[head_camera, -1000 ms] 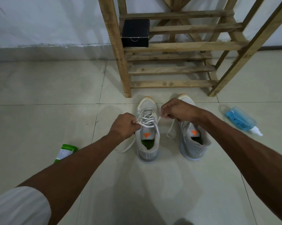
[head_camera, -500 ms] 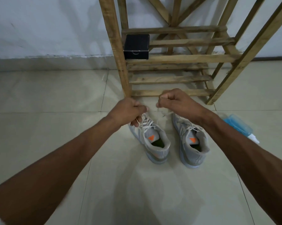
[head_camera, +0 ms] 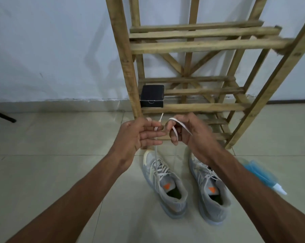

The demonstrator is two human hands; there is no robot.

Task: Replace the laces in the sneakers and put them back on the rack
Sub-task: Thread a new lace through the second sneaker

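Two grey sneakers with orange tongue marks stand on the tiled floor, the left sneaker [head_camera: 165, 186] and the right sneaker [head_camera: 211, 195], toes toward the wooden rack [head_camera: 192, 107]. A white lace [head_camera: 156, 149] rises taut from the left sneaker's eyelets up to my hands. My left hand [head_camera: 141, 133] pinches one lace end between thumb and fingers, its tip sticking up. My right hand [head_camera: 185, 131] holds the other end, looped over its forefinger. Both hands hover above the sneakers' toes, in front of the rack's lowest slats.
A black box [head_camera: 152, 96] sits on a low rack shelf at the left. A blue spray bottle [head_camera: 260, 174] with a white nozzle lies on the floor right of the sneakers. A white wall stands behind, and a dark bar [head_camera: 2, 115] lies at far left.
Both hands rose from the left sneaker, drawing the lace ends upward and taut. The view tilted up, showing more of the rack. The lace now loops over my right forefinger.
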